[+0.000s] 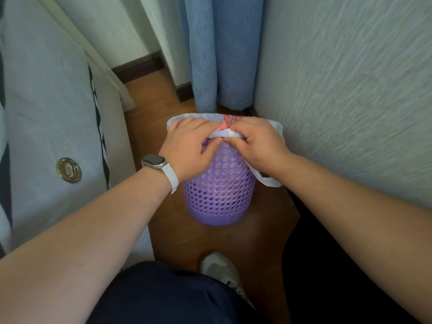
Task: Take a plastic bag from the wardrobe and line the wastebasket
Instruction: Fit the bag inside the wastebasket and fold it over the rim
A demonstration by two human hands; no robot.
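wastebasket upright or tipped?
Upright. The purple wastebasket stands on its base on the wood floor, its rim on top, wrapped by the plastic bag.

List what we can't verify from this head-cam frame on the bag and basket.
Head view only:
- Inside of the wastebasket: covered by both hands; how deep the plastic bag sits is unseen.
- Near rim: left hand and right hand hide the bag's fit there.
- Red print on the bag: too blurred to read.
- Wardrobe: out of frame.
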